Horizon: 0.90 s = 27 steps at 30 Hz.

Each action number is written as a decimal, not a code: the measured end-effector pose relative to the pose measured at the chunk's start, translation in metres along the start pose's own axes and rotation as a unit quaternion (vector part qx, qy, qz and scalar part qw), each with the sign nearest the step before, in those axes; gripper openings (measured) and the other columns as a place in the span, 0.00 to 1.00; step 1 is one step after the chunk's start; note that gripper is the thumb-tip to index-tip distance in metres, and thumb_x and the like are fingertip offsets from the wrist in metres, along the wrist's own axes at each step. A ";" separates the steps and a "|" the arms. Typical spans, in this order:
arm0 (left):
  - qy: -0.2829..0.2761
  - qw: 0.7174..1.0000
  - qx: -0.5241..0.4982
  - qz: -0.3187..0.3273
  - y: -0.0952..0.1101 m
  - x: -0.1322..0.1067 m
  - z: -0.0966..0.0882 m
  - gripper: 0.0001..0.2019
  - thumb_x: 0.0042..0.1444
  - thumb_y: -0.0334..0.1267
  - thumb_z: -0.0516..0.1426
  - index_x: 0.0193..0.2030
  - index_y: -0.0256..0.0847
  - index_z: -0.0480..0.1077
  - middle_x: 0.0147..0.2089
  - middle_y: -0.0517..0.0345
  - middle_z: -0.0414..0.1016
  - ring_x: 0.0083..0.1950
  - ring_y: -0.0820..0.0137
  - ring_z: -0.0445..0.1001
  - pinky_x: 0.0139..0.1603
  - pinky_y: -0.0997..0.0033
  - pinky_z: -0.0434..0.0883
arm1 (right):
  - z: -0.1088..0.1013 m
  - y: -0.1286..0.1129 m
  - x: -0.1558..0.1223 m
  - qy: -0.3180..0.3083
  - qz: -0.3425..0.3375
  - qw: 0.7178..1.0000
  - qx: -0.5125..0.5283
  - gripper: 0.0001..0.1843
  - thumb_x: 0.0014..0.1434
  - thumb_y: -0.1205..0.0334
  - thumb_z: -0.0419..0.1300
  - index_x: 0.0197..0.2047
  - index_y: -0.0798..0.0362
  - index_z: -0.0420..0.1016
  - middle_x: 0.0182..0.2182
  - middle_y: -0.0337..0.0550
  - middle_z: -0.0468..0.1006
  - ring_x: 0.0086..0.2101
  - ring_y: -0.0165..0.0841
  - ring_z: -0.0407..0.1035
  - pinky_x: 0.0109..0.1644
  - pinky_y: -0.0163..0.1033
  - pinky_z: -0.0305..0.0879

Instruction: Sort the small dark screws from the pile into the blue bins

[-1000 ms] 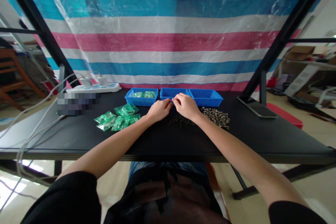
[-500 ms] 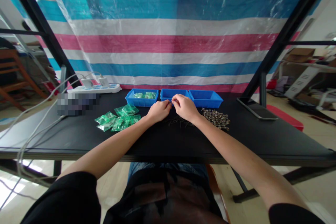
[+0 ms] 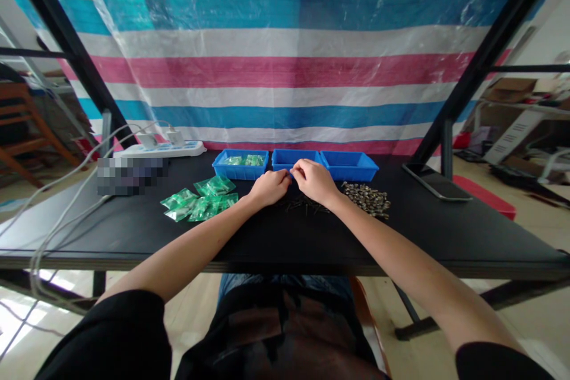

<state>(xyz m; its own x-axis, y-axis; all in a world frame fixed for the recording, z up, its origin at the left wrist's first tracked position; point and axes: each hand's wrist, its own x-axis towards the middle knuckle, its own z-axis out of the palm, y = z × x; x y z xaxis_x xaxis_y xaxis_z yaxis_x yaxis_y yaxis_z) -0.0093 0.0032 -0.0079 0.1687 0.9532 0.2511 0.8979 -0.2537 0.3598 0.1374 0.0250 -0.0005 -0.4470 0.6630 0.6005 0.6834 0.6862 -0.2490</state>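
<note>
My left hand (image 3: 269,187) and my right hand (image 3: 313,180) meet fingertip to fingertip just in front of the middle blue bin (image 3: 285,157). Both have their fingers pinched together; whatever lies between them is too small to make out. Under and beside my right hand are scattered dark, thin screw-like pieces (image 3: 306,206). A heap of small shiny metal parts (image 3: 367,199) lies right of my right wrist. Left of my left hand rests a pile of small clear bags with green print (image 3: 200,202).
The left blue bin (image 3: 240,172) holds several green-printed bags; the right blue bin (image 3: 350,167) stands beside the middle one. A phone (image 3: 436,183) lies at the right. A power strip (image 3: 160,149) with cables and a blurred-out object (image 3: 131,176) are at the left. A striped sheet (image 3: 276,71) hangs behind.
The view has shifted very slightly. My hands keep the same pinched pose at the same place, and the piles look unchanged.
</note>
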 end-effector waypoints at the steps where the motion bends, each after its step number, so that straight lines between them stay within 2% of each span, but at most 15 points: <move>1: -0.002 1.000 -0.003 -0.001 0.000 0.000 0.000 0.15 0.59 0.40 0.42 0.36 0.42 0.68 0.33 0.56 0.75 0.35 0.67 0.73 0.39 0.69 0.67 | 0.000 0.000 0.000 -0.001 -0.001 1.000 0.000 0.07 0.59 0.66 0.52 0.30 0.54 0.68 0.29 0.41 0.72 0.30 0.31 0.64 0.32 0.34 0.53; 11: -0.016 1.000 0.001 0.000 0.001 -0.001 -0.002 0.15 0.59 0.41 0.43 0.37 0.42 0.69 0.33 0.56 0.75 0.35 0.67 0.73 0.38 0.70 0.67 | 0.000 -0.002 0.000 -0.006 0.003 1.000 0.005 0.07 0.59 0.65 0.52 0.31 0.54 0.68 0.29 0.42 0.73 0.31 0.31 0.65 0.33 0.34 0.54; 27: -0.026 1.000 0.003 0.000 0.005 -0.003 -0.005 0.17 0.59 0.41 0.41 0.34 0.42 0.69 0.33 0.56 0.75 0.36 0.66 0.73 0.38 0.70 0.67 | -0.002 -0.003 0.001 -0.005 -0.005 1.000 0.009 0.07 0.60 0.68 0.49 0.35 0.53 0.68 0.34 0.43 0.75 0.35 0.34 0.68 0.36 0.35 0.58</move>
<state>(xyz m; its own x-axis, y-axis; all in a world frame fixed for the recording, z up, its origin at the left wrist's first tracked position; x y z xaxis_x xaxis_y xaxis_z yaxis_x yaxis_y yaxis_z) -0.0073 -0.0016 -0.0025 0.1895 0.9604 0.2042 0.9006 -0.2529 0.3535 0.1358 0.0226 0.0020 -0.4588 0.6590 0.5961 0.6691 0.6976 -0.2562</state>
